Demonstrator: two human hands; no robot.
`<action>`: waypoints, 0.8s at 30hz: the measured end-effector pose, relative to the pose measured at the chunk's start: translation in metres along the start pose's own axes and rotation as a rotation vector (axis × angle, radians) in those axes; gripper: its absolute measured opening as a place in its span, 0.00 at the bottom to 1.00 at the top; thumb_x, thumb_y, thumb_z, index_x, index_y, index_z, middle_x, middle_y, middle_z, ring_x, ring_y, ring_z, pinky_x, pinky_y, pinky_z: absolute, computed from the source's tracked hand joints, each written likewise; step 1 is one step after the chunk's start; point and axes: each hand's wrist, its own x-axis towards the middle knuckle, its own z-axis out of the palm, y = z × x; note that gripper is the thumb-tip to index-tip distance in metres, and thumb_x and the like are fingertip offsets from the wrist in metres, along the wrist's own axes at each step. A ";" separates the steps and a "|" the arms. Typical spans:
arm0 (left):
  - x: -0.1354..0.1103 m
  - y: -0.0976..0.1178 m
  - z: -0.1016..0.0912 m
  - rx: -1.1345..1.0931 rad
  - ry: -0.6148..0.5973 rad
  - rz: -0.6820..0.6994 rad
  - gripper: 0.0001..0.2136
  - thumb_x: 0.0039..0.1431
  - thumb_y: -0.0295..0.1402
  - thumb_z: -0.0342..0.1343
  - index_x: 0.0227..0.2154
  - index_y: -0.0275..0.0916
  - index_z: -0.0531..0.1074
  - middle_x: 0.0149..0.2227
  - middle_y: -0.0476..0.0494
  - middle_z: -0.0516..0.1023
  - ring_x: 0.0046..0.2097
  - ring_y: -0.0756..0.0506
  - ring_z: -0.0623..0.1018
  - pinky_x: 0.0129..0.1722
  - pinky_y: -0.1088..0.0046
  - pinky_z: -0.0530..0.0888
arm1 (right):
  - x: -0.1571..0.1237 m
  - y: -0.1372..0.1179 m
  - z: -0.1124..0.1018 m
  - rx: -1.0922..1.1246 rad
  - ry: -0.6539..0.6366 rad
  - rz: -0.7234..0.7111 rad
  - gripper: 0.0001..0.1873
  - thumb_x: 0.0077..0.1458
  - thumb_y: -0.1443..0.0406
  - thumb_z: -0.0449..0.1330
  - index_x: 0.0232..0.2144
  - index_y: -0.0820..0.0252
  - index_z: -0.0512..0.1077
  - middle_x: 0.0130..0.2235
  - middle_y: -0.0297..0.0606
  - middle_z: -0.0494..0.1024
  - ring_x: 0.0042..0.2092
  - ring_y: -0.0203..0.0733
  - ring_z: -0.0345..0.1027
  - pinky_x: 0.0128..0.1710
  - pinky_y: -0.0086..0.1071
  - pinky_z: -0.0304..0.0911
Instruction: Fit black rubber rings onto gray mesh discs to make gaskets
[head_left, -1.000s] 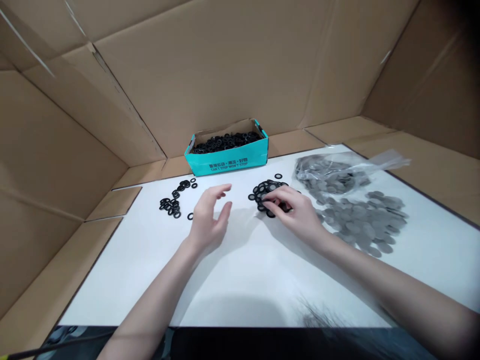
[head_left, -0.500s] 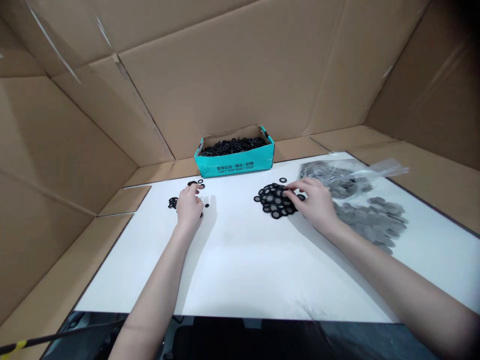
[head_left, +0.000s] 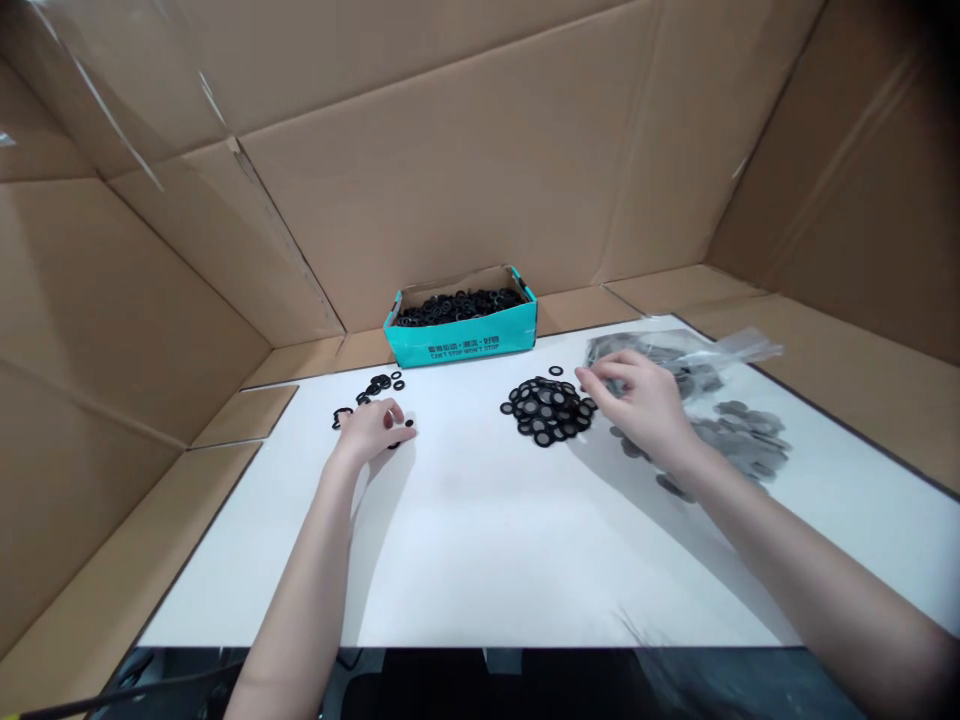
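My left hand (head_left: 369, 430) rests on the white table (head_left: 480, 540) with fingers curled over a scatter of loose black rings (head_left: 375, 388) at the left. My right hand (head_left: 643, 398) hovers with bent fingers between a heap of black rings with grey inserts (head_left: 547, 410) and a spread of grey mesh discs (head_left: 731, 435). Its fingertips are pinched near the discs; what they hold is too small to make out.
A teal cardboard box (head_left: 461, 335) full of black rings stands at the back centre. A clear plastic bag (head_left: 690, 355) with more grey discs lies at the back right. Brown cardboard walls (head_left: 450, 150) enclose the table on three sides.
My left hand went from the table's middle to the loose rings at the left. My right hand moved off the ring heap toward the grey discs on the right.
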 end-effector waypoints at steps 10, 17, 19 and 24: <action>-0.007 -0.011 -0.014 -0.083 -0.175 0.034 0.15 0.40 0.36 0.62 0.35 0.42 0.72 0.32 0.49 0.76 0.36 0.43 0.76 0.37 0.70 0.67 | -0.017 0.049 -0.053 -0.217 -0.432 -0.090 0.10 0.58 0.62 0.53 0.32 0.58 0.72 0.38 0.46 0.77 0.43 0.53 0.71 0.42 0.42 0.65; -0.004 -0.016 -0.010 -0.151 -0.197 0.072 0.15 0.38 0.34 0.59 0.34 0.42 0.72 0.31 0.49 0.75 0.34 0.45 0.76 0.34 0.73 0.69 | -0.027 0.075 -0.069 -0.391 -0.427 -0.061 0.11 0.51 0.57 0.60 0.34 0.56 0.75 0.38 0.44 0.77 0.41 0.52 0.70 0.40 0.42 0.64; -0.004 -0.016 -0.010 -0.156 -0.193 0.076 0.14 0.38 0.34 0.60 0.33 0.41 0.72 0.30 0.50 0.75 0.33 0.45 0.76 0.33 0.73 0.68 | -0.028 0.080 -0.071 -0.409 -0.387 -0.056 0.12 0.52 0.55 0.60 0.34 0.56 0.76 0.39 0.44 0.77 0.42 0.52 0.71 0.41 0.42 0.64; -0.004 -0.015 -0.009 -0.160 -0.174 0.085 0.13 0.39 0.36 0.60 0.32 0.41 0.73 0.28 0.50 0.74 0.32 0.45 0.75 0.32 0.72 0.68 | -0.033 0.094 -0.071 -0.496 -0.415 0.004 0.15 0.50 0.53 0.60 0.33 0.56 0.77 0.38 0.46 0.79 0.41 0.55 0.71 0.39 0.43 0.64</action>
